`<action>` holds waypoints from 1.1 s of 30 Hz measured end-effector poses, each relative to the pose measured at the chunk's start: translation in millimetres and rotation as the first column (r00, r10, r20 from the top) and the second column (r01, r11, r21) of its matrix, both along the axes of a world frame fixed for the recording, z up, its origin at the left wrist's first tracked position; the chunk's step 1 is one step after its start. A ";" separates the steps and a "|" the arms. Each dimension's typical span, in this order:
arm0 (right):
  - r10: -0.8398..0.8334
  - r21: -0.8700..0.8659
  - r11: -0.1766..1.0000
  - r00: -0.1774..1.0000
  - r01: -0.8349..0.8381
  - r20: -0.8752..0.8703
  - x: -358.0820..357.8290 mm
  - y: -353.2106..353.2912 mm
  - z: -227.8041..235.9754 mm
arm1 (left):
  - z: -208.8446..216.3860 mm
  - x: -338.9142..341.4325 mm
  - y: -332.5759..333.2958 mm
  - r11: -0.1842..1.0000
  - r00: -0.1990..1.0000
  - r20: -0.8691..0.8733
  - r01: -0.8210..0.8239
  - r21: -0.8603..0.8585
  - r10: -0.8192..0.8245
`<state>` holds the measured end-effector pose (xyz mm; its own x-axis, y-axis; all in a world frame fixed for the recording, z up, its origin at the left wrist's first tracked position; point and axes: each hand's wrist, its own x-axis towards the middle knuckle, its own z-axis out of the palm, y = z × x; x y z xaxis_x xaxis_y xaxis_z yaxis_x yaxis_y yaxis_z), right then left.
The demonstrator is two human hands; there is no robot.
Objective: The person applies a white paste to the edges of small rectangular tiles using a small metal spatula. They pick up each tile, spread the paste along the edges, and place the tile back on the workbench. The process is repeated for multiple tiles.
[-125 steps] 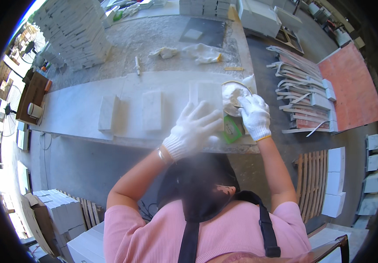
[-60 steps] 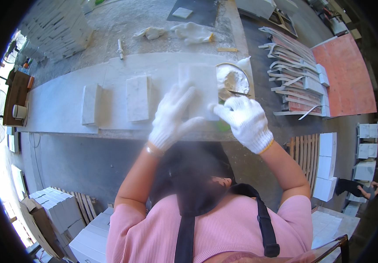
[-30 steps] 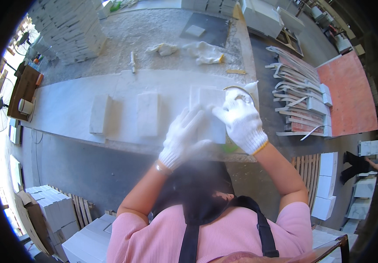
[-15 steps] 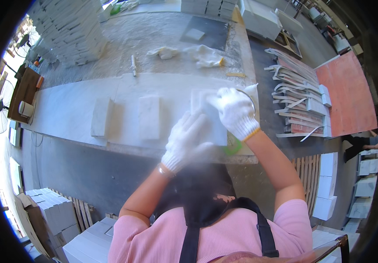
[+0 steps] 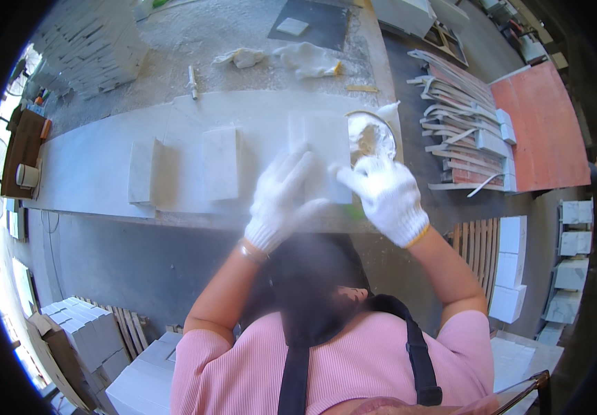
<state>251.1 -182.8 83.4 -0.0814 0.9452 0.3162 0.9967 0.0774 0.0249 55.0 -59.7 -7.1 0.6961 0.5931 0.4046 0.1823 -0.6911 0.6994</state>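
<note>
Both my hands wear white knit gloves. My left hand (image 5: 281, 197) lies with outstretched fingers on the near left part of a pale tile (image 5: 329, 142), its thumb spread to the right. My right hand (image 5: 386, 200) is at the tile's near right side, its fingers curled and the forefinger reaching to the tile's edge. Anything inside those fingers is hidden. Just beyond the right hand sits a round bowl (image 5: 395, 142) with white powder or paste (image 5: 368, 131) in it. Two more marbled pieces, a middle block (image 5: 221, 164) and a left block (image 5: 143, 173), stand to the left.
Behind the work strip lie crumpled white gloves (image 5: 305, 61), a white stick-like tool (image 5: 192, 83) and a dark board (image 5: 298, 28). Stacked tiles (image 5: 91, 52) rise at the far left. Thin strips (image 5: 451, 131) and a red panel (image 5: 544, 131) are at the right, beyond the table edge.
My right hand has moved nearer to me, from the tile's upper right to its lower right edge, uncovering the bowl. The left hand stays on the tile. The view has shifted slightly.
</note>
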 end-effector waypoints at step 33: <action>-0.030 0.055 0.998 0.999 0.029 0.020 23.6 86.3 -18.7 | 7.5 1.0 2.0 1.000 0.999 0.027 0.022 -0.004 -0.022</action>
